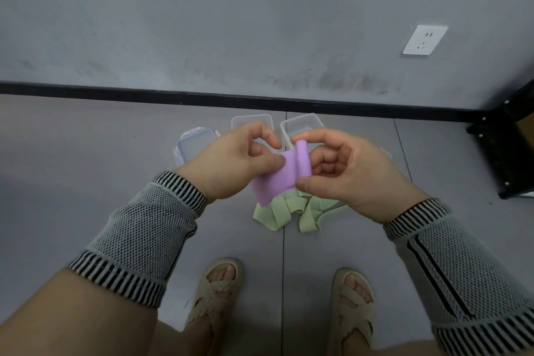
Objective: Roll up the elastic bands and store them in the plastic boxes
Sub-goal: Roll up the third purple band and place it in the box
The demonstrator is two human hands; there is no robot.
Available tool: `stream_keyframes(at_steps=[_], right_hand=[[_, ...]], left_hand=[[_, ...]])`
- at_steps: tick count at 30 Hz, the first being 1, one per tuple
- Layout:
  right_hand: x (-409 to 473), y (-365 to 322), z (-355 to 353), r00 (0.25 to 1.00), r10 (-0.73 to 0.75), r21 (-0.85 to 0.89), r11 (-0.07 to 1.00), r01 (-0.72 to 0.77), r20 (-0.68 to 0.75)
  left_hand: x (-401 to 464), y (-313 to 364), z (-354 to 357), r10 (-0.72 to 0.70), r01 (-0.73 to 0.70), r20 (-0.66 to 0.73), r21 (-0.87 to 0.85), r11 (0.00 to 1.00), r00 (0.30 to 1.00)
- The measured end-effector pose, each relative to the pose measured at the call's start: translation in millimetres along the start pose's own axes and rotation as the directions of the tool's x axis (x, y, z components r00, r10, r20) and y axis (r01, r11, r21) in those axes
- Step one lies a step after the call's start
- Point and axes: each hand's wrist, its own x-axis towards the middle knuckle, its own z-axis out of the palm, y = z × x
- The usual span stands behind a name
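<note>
A: Head view, single frame. Purple band (284, 172) is held in the air between both hands, above the floor (86, 159). State of each hand?

B: Left hand (231, 163) pinches the band's flat edge between thumb and forefinger. Right hand (344, 173) grips the other side, forefinger over the top of the small roll, thumb under the lower edge. Neither hand is free.

A: Roll orientation?

B: The rolled end sits at the top right of the band, next to the right fingers. Its long axis runs roughly away from the person, tilted a little. The loose tail hangs down and to the left, ending below the left thumb.

A: So the coming move turns on that axis. My judgement: the right hand is nearer the roll and would turn it, while the left feeds the tail and keeps it taut.

B: Agreed, as a guess. Only a short part looks rolled; most of the band is still flat.

A: Storage?

B: Two clear plastic boxes (302, 124) stand on the floor beyond the hands, near the wall, partly hidden. A lid (195, 141) lies to their left. Contents cannot be told.

A: Other bands?

B: A loose heap of green bands (289, 211) lies on the floor under the hands, unrolled.
</note>
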Motion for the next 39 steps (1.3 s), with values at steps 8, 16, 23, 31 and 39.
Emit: stream_keyframes(at_steps=[8, 16, 23, 31, 39], right_hand=[[2, 3, -2, 0.999, -0.047, -0.058, 0.997, 0.045, -0.026], [6, 8, 6, 0.987, -0.147, -0.345, 0.931, 0.116, -0.065], [10, 12, 13, 0.981, -0.171, -0.391, 0.912, 0.123, -0.090], [5, 3, 14, 0.981, -0.064, 0.043, 0.996, 0.073, -0.186], [8, 5, 16, 0.966, -0.070, 0.088, 0.992, 0.095, -0.249]], left_hand=[[-2, 8, 0, 0.091, -0.090, -0.077, 0.020, 0.996, 0.993], [1, 10, 9, 0.038, -0.033, -0.225, 0.028, 0.999, 0.974], [4, 10, 15, -0.018, 0.019, -0.319, -0.002, 1.000, 0.948], [-1, 13, 4, -0.066, 0.002, -0.300, -0.208, 0.978, 0.952], [-2, 16, 6, -0.032, -0.022, -0.289, -0.180, 0.983, 0.957]])
